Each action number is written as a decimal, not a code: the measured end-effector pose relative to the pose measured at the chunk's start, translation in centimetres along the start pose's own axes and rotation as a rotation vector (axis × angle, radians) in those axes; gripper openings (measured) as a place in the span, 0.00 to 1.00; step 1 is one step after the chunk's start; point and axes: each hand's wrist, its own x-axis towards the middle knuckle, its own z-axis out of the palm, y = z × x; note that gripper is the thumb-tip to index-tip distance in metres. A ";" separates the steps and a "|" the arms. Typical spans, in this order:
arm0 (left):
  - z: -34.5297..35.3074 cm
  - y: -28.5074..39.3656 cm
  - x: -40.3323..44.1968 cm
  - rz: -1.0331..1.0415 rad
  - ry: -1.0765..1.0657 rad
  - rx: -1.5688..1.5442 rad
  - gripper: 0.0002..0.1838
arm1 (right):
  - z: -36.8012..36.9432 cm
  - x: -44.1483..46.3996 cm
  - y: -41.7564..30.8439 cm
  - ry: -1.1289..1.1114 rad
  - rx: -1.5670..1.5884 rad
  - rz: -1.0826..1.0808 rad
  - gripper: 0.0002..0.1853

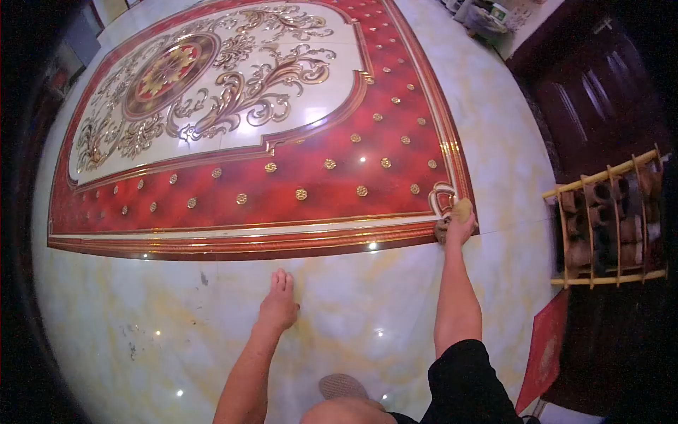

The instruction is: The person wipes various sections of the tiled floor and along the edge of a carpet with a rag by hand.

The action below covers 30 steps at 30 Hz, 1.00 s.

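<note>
My right hand (460, 230) reaches far forward to the near right corner of the red patterned floor panel. Its fingers are closed round a tan oval-ended thing (462, 210), whose kind I cannot make out. Close against that hand's left side is a small brownish thing (441, 230); whether the hand grips it too is unclear. My left hand (280, 302) is low over the pale marbled floor (339, 304), short of the panel's front border. Its fingers point forward, stretched out, with nothing seen in them.
The glossy red-and-white panel (311, 212) has raised-looking gold scrolls and studs. At the right, a wooden rack (607, 230) with several shoes stands by a dark door (593, 99). A red mat (544, 350) lies below it. A grey shoe (342, 386) shows beside my knee.
</note>
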 end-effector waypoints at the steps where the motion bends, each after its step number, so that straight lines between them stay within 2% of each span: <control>1: 0.0 0.1 -0.1 0.005 -0.007 -0.005 0.44 | 0.4 -0.2 -1.5 -0.038 -0.011 0.019 0.34; 3: -0.1 0.1 -0.2 0.009 -0.012 0.008 0.44 | 5.6 -0.1 -1.3 -0.119 0.001 -0.058 0.33; 5: 0.1 0.0 0.1 0.019 -0.006 0.021 0.45 | 9.4 -1.5 -5.4 -0.193 -0.070 -0.177 0.31; 6: 0.4 -0.1 0.3 0.026 0.000 0.030 0.45 | 11.0 -4.3 -9.7 -0.227 -0.148 -0.254 0.29; 7: 0.5 -0.3 0.3 0.031 0.006 0.039 0.45 | 13.5 -6.8 -11.6 -0.178 -0.128 -0.413 0.28; 8: 0.4 -0.1 0.2 0.034 0.005 0.066 0.44 | 13.4 -10.4 -16.3 -0.240 -0.101 -0.447 0.27; 10: -0.1 0.5 0.0 0.038 0.007 0.122 0.44 | 16.6 -15.5 -20.7 -0.481 -0.106 -0.496 0.31; 11: 0.1 0.6 0.1 0.025 0.020 0.104 0.43 | 18.7 -18.4 -21.5 -0.472 -0.061 -0.662 0.30; 12: 0.6 0.5 0.3 0.012 0.032 0.087 0.42 | 19.4 -21.7 -23.2 -0.491 0.030 -0.705 0.28; 14: 2.2 0.0 0.9 0.008 0.061 0.122 0.41 | 21.2 -27.8 -26.1 -0.707 0.005 -0.753 0.28; 16: 3.3 -0.6 1.5 0.026 0.099 0.228 0.40 | 20.1 -32.4 -28.1 -0.883 0.232 -0.852 0.28; 19: 2.9 -0.4 0.8 0.033 0.143 0.074 0.40 | 18.6 -34.9 -30.4 -1.263 0.583 -0.426 0.29; 20: 2.6 -0.3 0.8 0.031 0.134 0.071 0.40 | 17.0 -34.3 -30.7 -1.309 0.579 -0.204 0.29; 22: 2.1 -0.5 0.7 0.028 0.110 0.067 0.40 | 17.5 -31.4 -27.9 -1.100 0.797 -0.281 0.30; 24: 1.1 0.0 0.2 0.005 0.061 0.071 0.40 | 14.5 -24.8 -26.1 -1.023 0.858 -0.132 0.30; 25: 0.6 0.4 0.1 -0.002 0.042 0.075 0.40 | 12.7 -21.0 -25.0 -0.961 0.810 -0.123 0.29; 27: -0.1 0.5 -0.3 -0.002 0.024 0.047 0.41 | 9.3 -13.5 -21.8 -0.677 0.573 -0.211 0.27; 28: -0.2 0.4 -0.3 -0.005 0.012 0.034 0.41 | 11.8 -8.2 -15.1 -0.530 0.605 -0.234 0.26; 29: -0.1 0.4 -0.2 0.002 0.009 0.034 0.42 | 9.8 -5.3 -13.8 -0.343 0.510 -0.255 0.27; 30: 0.0 0.3 -0.1 0.005 0.009 0.035 0.42 | 9.6 -1.0 -9.4 -0.218 0.388 -0.211 0.28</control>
